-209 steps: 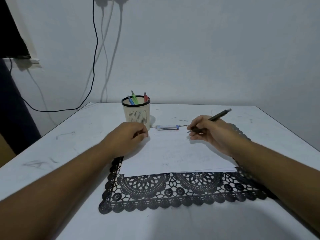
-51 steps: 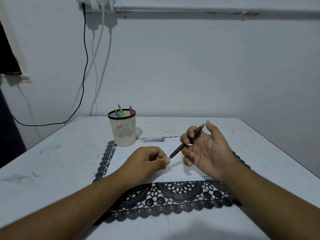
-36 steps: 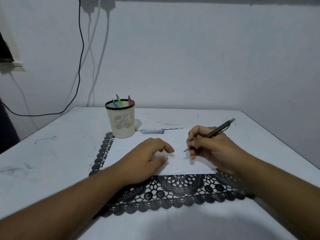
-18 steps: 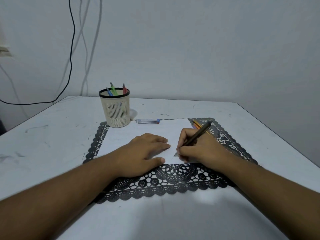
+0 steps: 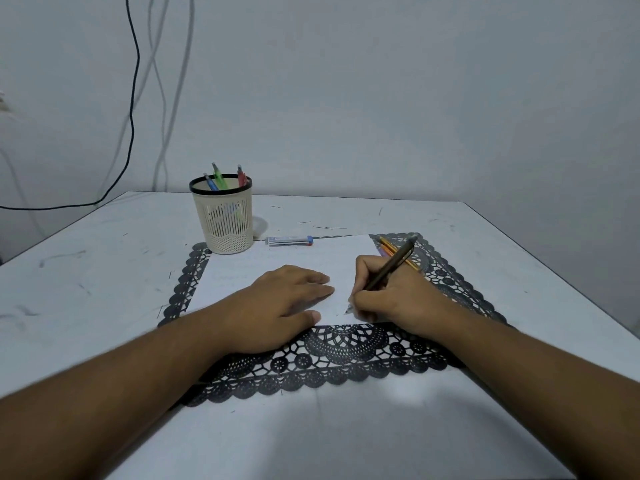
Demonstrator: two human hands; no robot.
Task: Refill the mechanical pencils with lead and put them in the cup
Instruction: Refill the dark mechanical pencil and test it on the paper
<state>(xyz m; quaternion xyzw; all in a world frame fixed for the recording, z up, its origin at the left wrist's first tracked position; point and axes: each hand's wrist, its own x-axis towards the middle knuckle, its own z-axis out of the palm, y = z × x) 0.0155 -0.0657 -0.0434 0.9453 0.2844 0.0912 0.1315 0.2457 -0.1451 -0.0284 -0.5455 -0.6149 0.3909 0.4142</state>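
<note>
Two hands on the paper [image 5: 277, 261]: left hand [image 5: 277, 303] lies flat, fingers straight, pressing it down; right hand [image 5: 391, 296] pinches a dark pencil [image 5: 389, 271], tip touching the sheet. Three pencils [image 5: 219, 176] stand in the cup [image 5: 225, 220], lead tube [image 5: 289, 240] just beside it on the counter [image 5: 104, 265].

A mat [image 5: 346, 355] is laid on the bench [image 5: 104, 271], and a sheet of paper [image 5: 294, 261] is laid on the mat. The cup [image 5: 225, 216] is set at the mat's far left corner with three pencils [image 5: 219, 176] in it, and a lead tube [image 5: 289, 240] is placed just right of the cup, beyond the paper's far edge. More pencils [image 5: 388, 245] are left on the mat right of the paper.
</note>
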